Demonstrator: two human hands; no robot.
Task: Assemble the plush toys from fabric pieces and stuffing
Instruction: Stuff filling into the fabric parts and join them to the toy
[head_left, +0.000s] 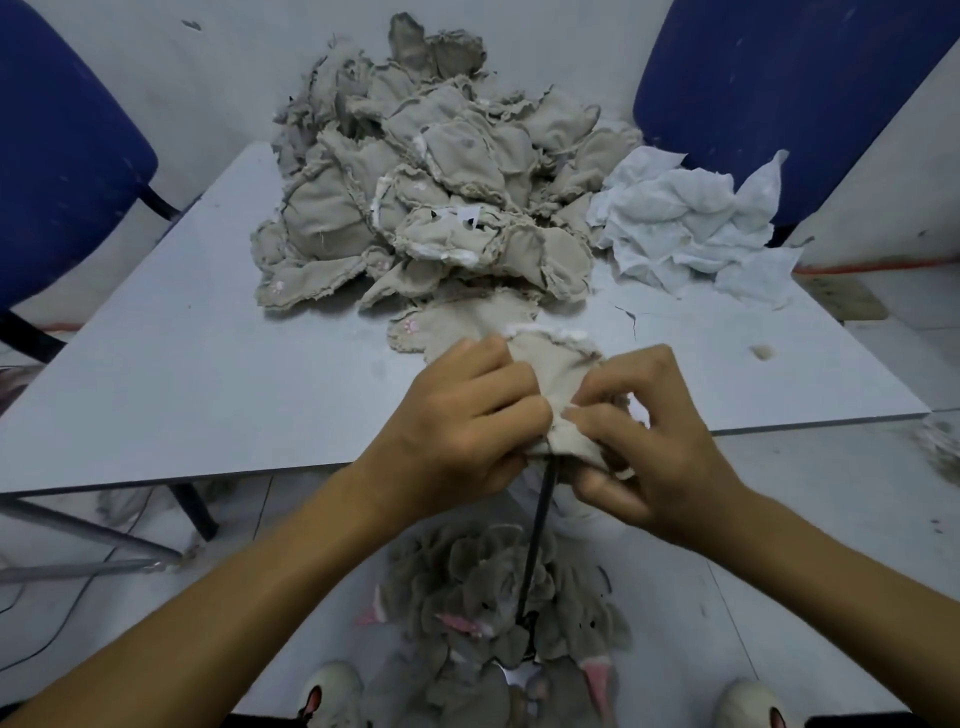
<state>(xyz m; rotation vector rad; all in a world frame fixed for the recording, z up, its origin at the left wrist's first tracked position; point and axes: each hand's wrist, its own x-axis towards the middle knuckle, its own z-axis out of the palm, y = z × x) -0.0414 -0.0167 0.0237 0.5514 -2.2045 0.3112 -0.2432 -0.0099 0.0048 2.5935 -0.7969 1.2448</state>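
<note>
Two hands, left hand (462, 421) and right hand (649, 441), fingers pinching beige plush skin (556, 374) between them, apparently over a dark rod (537, 525)

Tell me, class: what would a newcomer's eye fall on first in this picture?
First, the two hands at centre: the left hand and right hand both grip a beige fabric piece at the table's near edge, with a thin dark rod hanging below it. Behind them, a big heap of beige fabric pieces covers the grey table, with crumpled white material to its right.

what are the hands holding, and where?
Both hands, left and right, pinch one beige fabric piece at its near edge, where a dark stick pokes out.
</note>
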